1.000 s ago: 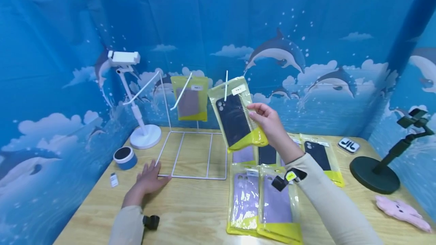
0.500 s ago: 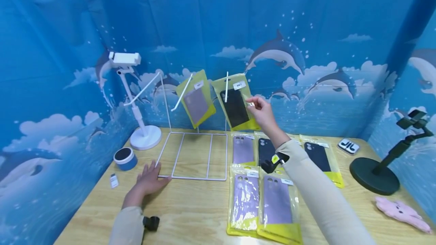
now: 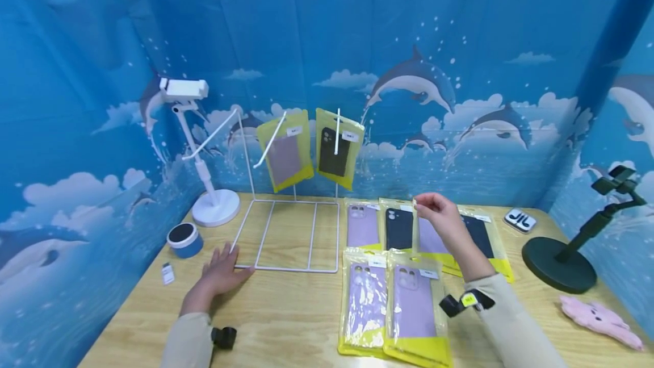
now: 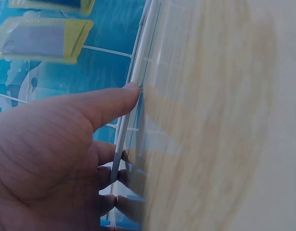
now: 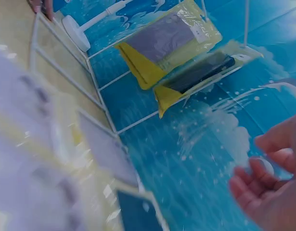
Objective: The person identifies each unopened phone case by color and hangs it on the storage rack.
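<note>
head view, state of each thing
white wire rack, leftmost hook bare
yellow plastic packet with purple case, hanging
yellow plastic packet with black case, hanging
loose plastic packets, lying
left hand, touching the rack
right hand, fingers bent, nothing visibly held
white stand, upright
black stand, upright
blue round container, upright
pink plush toy, lying

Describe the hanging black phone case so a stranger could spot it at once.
On the wooden table stands a white wire rack. In the head view, the black phone case hangs from its right-hand hook, beside a purple case; the other black cases lie on the table.
</note>
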Available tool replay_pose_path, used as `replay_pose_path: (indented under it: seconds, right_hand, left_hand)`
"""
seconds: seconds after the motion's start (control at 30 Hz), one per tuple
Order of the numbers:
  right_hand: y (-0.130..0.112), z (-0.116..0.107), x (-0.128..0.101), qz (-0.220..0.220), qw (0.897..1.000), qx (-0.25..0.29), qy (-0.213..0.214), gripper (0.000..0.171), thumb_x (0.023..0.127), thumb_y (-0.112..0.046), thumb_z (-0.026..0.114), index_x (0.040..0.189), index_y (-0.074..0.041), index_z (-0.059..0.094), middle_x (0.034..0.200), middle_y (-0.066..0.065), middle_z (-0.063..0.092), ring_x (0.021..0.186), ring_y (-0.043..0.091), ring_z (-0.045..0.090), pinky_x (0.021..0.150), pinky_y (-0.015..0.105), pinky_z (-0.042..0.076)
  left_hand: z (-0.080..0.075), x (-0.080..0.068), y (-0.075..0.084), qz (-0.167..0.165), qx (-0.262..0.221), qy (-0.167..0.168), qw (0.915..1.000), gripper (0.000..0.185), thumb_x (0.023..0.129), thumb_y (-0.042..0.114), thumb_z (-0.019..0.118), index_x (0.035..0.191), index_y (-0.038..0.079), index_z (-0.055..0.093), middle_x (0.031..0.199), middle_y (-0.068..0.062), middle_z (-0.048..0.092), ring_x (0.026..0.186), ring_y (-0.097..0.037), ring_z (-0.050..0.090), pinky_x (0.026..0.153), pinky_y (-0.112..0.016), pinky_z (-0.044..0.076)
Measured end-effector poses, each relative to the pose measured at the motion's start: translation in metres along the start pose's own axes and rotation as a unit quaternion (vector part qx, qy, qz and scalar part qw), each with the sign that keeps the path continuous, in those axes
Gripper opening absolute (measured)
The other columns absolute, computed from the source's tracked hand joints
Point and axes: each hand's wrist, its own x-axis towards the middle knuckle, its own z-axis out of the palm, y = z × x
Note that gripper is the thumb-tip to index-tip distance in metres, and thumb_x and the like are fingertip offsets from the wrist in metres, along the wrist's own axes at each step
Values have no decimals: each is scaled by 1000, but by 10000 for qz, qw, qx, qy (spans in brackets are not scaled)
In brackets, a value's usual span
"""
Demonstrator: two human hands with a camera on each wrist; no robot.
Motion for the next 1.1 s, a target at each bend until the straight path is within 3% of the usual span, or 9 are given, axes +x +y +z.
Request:
replay_pose_path:
  seconds: [0.17,0.3,0.43,0.6,0.7,0.93,1.1]
  right_hand:
    - [34,-21,-49,393,9936,-960,-452,37,94,-12,57,121,11,50,113,24,56,86,9,56,74,26,52]
    - [53,-28,-79,983,9837,-1313,-736,44,92,-16,60,124,10,47,118,28,52,94,26,58,73,32,53]
    - [62,-31,-97,1558,9739,-1303,-1013,56,92,-23,62,130,10,39,121,33,47,105,37,54,77,40,54]
    - [67,-22,-116,2207,9645,-889,-1148,66,87,-24,68,135,6,34,117,28,48,93,26,57,73,38,55]
    - [68,-13,-123,2174,9678,-694,-1060,62,85,-18,70,133,4,38,106,19,51,84,21,55,66,34,53]
    - [74,-2,-130,1447,9847,-624,-741,45,77,1,69,119,4,53,74,3,47,59,11,44,47,23,40]
    - [75,-1,-128,1386,9875,-550,-513,40,77,6,64,117,5,56,73,3,44,56,11,41,47,20,38]
  left_hand:
    - [1,-1,0,46,21,-12,10000,83,94,44,51,144,-14,17,149,-35,1,134,-56,-5,103,-72,0]
    - [1,-1,-2,3,64,3,10000,83,95,44,50,144,-13,17,149,-36,0,134,-56,-5,103,-72,0]
    - [-1,-3,-2,3,16,-13,10000,84,95,44,50,144,-14,16,149,-36,-1,134,-56,-7,103,-72,-1]
    - [-1,-4,0,-7,-55,-94,9999,84,95,44,50,144,-14,15,149,-36,-2,134,-56,-8,103,-71,-2]
    - [-1,-4,2,-35,-68,-115,9999,83,95,44,50,144,-14,15,149,-35,-3,134,-56,-9,103,-71,-3]
    - [0,0,0,-57,-39,-126,9999,85,94,46,50,145,-13,14,150,-34,-3,135,-55,-9,104,-71,-3]
    - [1,1,-2,-47,0,-112,9999,85,94,46,50,145,-13,14,150,-34,-3,135,-55,-8,104,-71,-2]
